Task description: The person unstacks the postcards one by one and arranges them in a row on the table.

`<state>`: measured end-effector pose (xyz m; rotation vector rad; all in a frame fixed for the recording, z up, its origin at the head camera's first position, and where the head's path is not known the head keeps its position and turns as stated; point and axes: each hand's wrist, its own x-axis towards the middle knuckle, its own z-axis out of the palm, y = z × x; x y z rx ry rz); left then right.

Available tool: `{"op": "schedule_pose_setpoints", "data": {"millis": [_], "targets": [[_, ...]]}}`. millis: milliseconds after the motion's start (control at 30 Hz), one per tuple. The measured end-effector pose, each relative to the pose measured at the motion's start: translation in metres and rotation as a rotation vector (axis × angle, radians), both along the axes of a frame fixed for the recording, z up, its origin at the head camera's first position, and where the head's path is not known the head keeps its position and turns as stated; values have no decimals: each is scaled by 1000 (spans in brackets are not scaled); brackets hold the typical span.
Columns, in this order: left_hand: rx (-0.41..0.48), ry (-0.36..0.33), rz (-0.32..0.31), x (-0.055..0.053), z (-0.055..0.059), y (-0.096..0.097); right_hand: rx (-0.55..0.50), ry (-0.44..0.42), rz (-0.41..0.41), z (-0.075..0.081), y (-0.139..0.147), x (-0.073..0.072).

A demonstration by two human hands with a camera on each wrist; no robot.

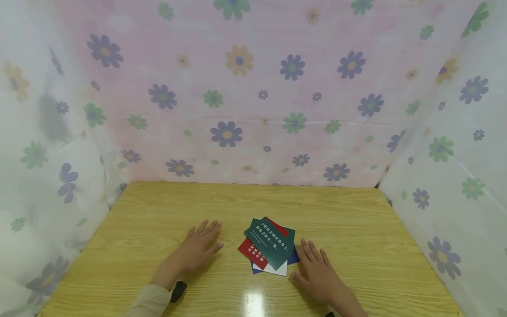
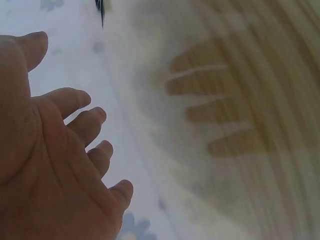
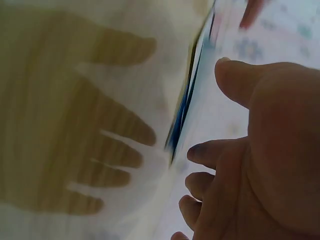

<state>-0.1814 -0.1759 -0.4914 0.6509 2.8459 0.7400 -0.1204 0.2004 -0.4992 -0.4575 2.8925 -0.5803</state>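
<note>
A loose pile of cards lies flat on the wooden table (image 1: 158,220). On top is a dark green card (image 1: 273,244) with white lettering. Parts of a red card (image 1: 252,253), a white card (image 1: 279,269) and a blue card (image 1: 294,258) stick out beneath it; the rest of them is covered. Left of the pile, my left hand (image 1: 197,248) is palm down with fingers extended, holding nothing. My right hand (image 1: 315,271) is just right of the pile, its fingertips right by the blue corner. In the right wrist view, the pile's edge (image 3: 186,102) shows beyond the thumb.
Flower-patterned sheets hang behind the table as a back wall (image 1: 253,101) and along both sides, as a left wall (image 1: 43,176) and a right wall (image 1: 447,176). The glossy tabletop mirrors both hands in the wrist views.
</note>
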Motion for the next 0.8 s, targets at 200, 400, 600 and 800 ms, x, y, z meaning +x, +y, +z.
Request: {"op": "schedule_pose_setpoints", "data": {"millis": [200,400,600,800], "targets": [[10,-52,-26,-3,-6,30,11,-63,110,-1,-23,7],[3,-48,-83,-5,-12,55,42,-108,149,-2,-32,8],[-22,-46,-102,0,-11,62,58,-114,147,-3,-33,8],[-55,-49,-131,5,-6,64,34,-108,141,-1,-29,4]]}}
